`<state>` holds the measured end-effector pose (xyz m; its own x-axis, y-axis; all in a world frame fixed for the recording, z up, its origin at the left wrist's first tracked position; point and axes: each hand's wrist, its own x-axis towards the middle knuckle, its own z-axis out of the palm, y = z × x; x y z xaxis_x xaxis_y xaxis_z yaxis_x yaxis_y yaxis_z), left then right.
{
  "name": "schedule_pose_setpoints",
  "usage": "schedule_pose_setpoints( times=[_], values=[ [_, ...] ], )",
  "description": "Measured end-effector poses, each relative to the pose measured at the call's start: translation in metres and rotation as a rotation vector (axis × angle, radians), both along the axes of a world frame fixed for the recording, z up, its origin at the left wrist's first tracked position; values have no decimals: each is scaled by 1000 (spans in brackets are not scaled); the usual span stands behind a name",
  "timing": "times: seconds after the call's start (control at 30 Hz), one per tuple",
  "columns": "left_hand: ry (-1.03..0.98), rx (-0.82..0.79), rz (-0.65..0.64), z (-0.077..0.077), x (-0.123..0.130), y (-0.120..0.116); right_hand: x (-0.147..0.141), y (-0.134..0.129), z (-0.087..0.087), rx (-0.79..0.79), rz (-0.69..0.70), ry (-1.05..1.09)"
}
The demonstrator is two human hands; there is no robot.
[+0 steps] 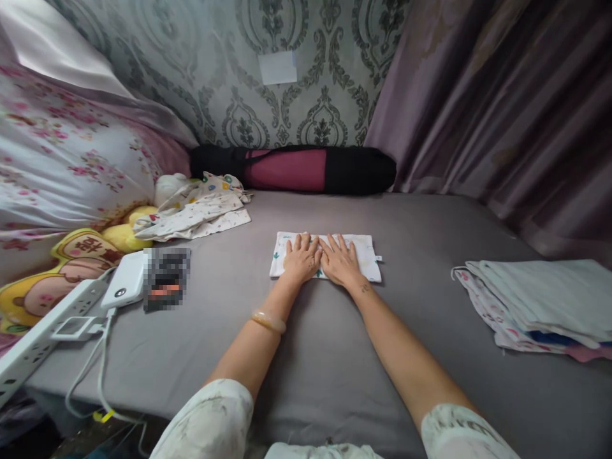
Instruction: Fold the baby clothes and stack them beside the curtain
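Two hands lie side by side on one folded white cloth [367, 256]: the left hand [303, 258] and the right hand [340, 259] are both palm down, fingers spread, pressing rather than grasping — nothing is pinched in either. The cloth sits directly under both palms on the grey sheet [325, 357], probably so that the weight falls evenly and the folds lie flat. Its small tag [379, 259] pokes out just beside the right hand. Well to the right of the grip sits a stack of folded cloths [549, 306], perhaps placed there to leave working room. Left of the hands, a rumpled cloth [203, 210] lies loose — beyond the white power bank [128, 277].
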<state>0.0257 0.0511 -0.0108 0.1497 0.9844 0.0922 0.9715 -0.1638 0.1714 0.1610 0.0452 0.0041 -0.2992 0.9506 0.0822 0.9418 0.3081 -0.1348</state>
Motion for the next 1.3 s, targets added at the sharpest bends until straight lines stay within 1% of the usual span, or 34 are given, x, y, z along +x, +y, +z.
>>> schedule_pose_setpoints(
  times=[0.17,0.27,0.37,0.53,0.67,0.73,0.8,0.9,1.03,1.13,1.2,1.3],
  values=[
    [6,3,-10,1,0,0,1,2,0,-3,0,12],
    [-4,70,5,3,-2,-4,6,3,3,8,-1,19],
    [-1,126,47,3,-5,-7,10,3,2,50,-43,13],
    [-9,56,72,0,-5,-5,10,3,-5,43,-65,-6],
    [-15,45,69,2,-7,-5,12,4,-4,22,-64,7],
    [-15,71,108,4,-11,-6,15,5,-3,36,-81,24],
    [-15,86,179,6,-15,-7,18,6,-3,60,-131,33],
    [-22,42,240,8,-19,-8,22,7,-6,64,-177,29],
    [-28,-32,240,11,-21,-7,24,7,-9,55,-171,35],
    [-27,-12,251,11,-25,-7,26,8,-7,28,-170,53],
    [-24,9,267,11,-28,-7,29,10,-6,26,-201,59],
    [-17,-15,271,9,-32,-7,32,12,-7,17,-273,50]
  ],
)
